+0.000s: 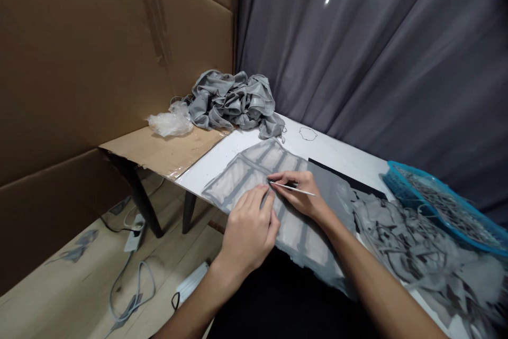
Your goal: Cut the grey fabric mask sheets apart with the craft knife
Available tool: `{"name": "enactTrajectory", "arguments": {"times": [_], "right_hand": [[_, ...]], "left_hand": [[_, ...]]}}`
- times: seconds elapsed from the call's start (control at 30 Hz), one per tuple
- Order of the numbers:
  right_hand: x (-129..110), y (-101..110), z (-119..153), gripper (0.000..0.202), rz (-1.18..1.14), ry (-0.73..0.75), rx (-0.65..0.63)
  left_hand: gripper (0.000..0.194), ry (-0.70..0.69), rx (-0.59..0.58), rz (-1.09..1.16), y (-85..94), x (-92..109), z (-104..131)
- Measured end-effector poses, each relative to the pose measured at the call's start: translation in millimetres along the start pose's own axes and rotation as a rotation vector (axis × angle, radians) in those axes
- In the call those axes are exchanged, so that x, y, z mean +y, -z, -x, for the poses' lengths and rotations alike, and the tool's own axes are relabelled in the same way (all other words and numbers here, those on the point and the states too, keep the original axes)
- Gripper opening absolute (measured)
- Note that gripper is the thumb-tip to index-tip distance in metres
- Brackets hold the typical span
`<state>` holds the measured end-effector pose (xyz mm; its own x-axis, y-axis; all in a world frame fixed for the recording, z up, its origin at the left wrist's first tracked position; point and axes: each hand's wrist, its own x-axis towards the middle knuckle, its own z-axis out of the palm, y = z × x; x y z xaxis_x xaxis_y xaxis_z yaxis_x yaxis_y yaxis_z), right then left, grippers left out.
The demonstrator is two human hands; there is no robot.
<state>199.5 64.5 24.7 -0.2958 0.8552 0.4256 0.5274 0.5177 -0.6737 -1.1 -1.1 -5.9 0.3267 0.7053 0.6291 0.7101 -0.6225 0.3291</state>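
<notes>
Nearest you, your left hand [249, 229] lies flat-knuckled on the grey sheet [273, 191], a pale film marked with a grid of darker strips, spread on the white table [337, 151] and hanging a little over its near edge. Its fingers are together, their tips pressed down on the sheet right beside your other hand. Your right hand [299, 191] rests on the same sheet just past the left, its fingers pinched shut on a thin white tool [293, 188] (a pick or needle, too slim to tell), whose tip meets the sheet at a dark strip between the two hands.

No brand, label or writing can be read anywhere; the only mark is a small pen-drawn outline [308, 134] on the table beyond the sheet.

Right of the sheet, a blue plastic basket [391, 183] stands at the table's far right, filled with thin grey strips. Between it and the sheet lies a loose heap of grey scraps [400, 244]. Beyond the sheet, at the table's far left corner, sits a crumpled pile of grey film [232, 101], with a clear plastic bag [170, 122] just left of it on a cardboard flap [159, 149]. Below the table's left end, cables [130, 281] trail on the floor.
</notes>
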Motion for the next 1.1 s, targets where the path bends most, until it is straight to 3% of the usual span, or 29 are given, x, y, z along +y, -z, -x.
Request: {"name": "enactTrajectory", "arguments": {"times": [0.53,0.87,1.1], "right_hand": [[-6.1,4.0,-1.8,0.016,0.265,0.135,-0.166],[-1.6,-8.0,-6.3,0.022,0.169,0.042,0.042],[-0.8,-7.2,-11.7,0.025,0.104,0.005,0.079]], "left_hand": [[0.038,0.014,-0.01,0.019,0.8,1.2,-0.1],[0.039,0.015,-0.006,0.018,0.6,1.4,-1.1],[0.035,0.026,-0.007,0.012,1.3,1.3,-1.6]]}}
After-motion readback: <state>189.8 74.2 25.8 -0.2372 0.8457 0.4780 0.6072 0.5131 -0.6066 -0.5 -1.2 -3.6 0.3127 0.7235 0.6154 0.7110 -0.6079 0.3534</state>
